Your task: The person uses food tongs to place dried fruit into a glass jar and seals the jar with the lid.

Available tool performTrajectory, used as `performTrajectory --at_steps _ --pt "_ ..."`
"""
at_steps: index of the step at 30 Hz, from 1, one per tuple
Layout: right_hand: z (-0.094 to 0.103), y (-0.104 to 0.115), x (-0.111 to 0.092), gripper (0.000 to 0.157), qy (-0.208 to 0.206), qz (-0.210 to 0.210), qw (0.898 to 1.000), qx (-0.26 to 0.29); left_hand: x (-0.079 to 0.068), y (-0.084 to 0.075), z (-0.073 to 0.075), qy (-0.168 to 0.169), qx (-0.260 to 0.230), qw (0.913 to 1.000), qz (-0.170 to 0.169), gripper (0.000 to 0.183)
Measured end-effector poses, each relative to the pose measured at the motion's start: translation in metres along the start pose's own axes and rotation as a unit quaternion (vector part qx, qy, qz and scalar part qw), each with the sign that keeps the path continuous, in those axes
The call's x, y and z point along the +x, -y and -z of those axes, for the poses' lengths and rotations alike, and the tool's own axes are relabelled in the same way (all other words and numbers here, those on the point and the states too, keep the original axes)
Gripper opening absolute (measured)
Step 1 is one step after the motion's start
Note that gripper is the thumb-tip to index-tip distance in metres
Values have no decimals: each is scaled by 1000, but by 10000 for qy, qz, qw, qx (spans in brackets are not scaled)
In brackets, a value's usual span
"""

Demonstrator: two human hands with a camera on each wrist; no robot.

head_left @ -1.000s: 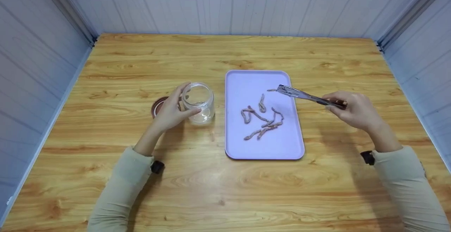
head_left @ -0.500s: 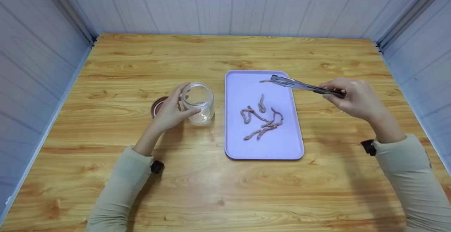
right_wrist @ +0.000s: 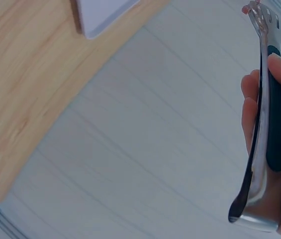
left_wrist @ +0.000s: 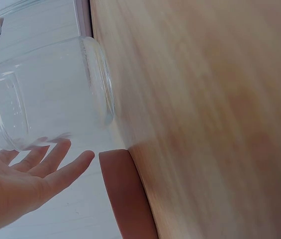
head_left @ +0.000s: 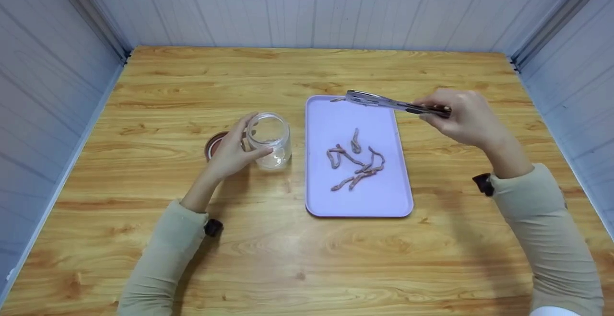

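Tongs (head_left: pixel 395 105) lay clasped in the right hand (head_left: pixel 463 114), thumb on one handle and fingers against the other, their arms squeezed nearly together; a thin brown strip (head_left: pixel 337 99) stuck out from the tips, over the far edge of the lilac tray (head_left: pixel 360 205). The left hand (head_left: pixel 234 154), thumb and fingers spread wide, held the glass jar (head_left: pixel 272 136) upright from both sides, its mouth uncovered. Just behind that hand, partly hidden, lay the reddish-brown lid (head_left: pixel 211 146). More strips (head_left: pixel 356 144) rested on the tray, to the jar's right, on the wooden table (head_left: pixel 288 258).
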State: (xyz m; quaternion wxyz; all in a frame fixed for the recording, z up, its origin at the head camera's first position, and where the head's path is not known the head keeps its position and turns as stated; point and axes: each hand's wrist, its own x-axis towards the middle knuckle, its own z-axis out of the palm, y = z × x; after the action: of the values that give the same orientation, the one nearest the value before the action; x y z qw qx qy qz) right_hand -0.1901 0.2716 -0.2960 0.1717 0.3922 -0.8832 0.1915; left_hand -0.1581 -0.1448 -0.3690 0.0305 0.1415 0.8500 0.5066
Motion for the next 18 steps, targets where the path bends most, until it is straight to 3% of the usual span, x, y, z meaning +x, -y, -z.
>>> performTrajectory --at_steps 3,10,18 --pt "-4 4 8 22 -17 17 9999 161 0 0 0 -9 11 10000 16 76" --pt "-19 14 24 20 -35 73 9992 398 13 37 -4 -70 72 9999 -2 81" --pt "-39 21 35 20 97 262 9976 626 12 38 -4 -28 66 10000 1 81"
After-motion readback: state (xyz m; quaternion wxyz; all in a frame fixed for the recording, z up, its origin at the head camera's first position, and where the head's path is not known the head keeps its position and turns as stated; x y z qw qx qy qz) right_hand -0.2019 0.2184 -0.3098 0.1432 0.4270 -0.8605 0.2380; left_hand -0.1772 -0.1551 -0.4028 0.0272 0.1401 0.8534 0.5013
